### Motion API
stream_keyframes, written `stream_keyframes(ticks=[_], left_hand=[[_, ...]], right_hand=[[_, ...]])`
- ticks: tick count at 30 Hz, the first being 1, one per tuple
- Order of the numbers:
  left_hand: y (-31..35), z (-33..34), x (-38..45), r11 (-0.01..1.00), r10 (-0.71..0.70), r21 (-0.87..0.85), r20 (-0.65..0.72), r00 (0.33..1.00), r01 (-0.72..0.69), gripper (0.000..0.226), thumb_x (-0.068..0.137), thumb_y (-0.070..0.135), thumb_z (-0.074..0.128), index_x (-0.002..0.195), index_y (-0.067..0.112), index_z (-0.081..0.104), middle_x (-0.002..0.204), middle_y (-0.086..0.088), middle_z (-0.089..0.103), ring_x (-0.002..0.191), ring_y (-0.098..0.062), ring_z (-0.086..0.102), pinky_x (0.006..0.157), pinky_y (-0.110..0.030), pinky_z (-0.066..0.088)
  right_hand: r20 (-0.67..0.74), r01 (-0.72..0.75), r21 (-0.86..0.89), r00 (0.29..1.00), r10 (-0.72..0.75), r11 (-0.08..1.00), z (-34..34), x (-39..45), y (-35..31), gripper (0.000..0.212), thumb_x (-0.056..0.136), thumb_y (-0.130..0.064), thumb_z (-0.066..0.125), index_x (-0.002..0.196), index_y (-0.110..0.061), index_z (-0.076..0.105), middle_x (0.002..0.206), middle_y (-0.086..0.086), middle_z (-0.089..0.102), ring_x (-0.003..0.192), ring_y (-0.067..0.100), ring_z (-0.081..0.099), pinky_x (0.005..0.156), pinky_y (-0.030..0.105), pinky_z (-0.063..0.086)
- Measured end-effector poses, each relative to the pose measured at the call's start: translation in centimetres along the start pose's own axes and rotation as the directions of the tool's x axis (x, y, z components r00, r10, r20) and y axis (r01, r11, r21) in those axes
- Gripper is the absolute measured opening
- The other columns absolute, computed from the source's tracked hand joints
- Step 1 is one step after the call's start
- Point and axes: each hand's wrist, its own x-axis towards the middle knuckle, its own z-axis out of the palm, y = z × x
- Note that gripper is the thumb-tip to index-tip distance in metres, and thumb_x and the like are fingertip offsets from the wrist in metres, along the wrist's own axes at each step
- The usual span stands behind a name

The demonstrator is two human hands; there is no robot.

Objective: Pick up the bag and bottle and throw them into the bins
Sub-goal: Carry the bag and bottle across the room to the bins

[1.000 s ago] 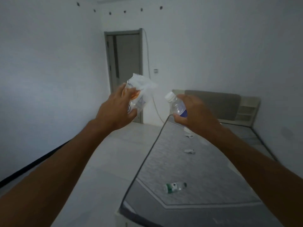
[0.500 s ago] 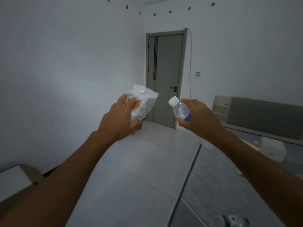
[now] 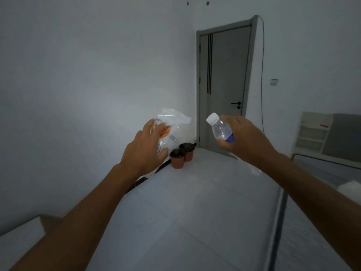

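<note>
The view has swung left over the last second: the bed with its mattress, which filled the lower right before, now shows only as an edge at the far right, and two small terracotta-coloured bins have come into sight on the floor by the left wall, just short of the grey door.

At lower left, the corner of a white box sits against the wall. The left hand is raised at mid-frame, fingers closed around a crinkled clear plastic snack bag with orange printing. The bag overlaps the bins in the picture, though it is held well above them and nearer the camera.

To the right, the right hand grips a small clear water bottle with a white cap and blue label, tilted with the cap toward the bag. Both items are in the same grips as before.

Judged from this, pickup is done and the person has turned to face the bins; what remains is to approach and drop each item in. The bins look narrow, so the bag may need aiming.
</note>
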Motion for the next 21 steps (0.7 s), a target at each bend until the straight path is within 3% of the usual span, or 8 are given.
stream_keyframes(ticks=[12,21], left_hand=[[-9.4,17.4,22.5,0.998,0.022,-0.058,0.015,1.000,-0.022,0.070,0.081,0.044,0.061,0.143,0.027,0.033,0.155,-0.006,0.026,0.116,-0.033,0.052,0.080,-0.045,0.053],[-21.8,31.2,41.2,0.996,0.044,-0.071,-0.009,0.999,-0.045,0.071,0.082,0.043,0.062,0.144,0.025,0.033,0.154,-0.005,0.026,0.117,-0.032,0.051,0.080,-0.042,0.050]], right_hand=[[0.065,-0.041,0.005,0.997,0.040,0.999,16.8,19.5,12.1,0.066,0.078,-0.038,0.068,0.134,-0.018,0.041,0.124,0.009,0.057,0.109,0.023,0.053,0.087,0.032,0.043],[0.058,-0.075,-0.016,0.995,0.076,0.997,30.5,38.6,21.1,0.065,0.079,-0.039,0.067,0.135,-0.018,0.041,0.127,0.009,0.058,0.110,0.022,0.054,0.088,0.029,0.040]])
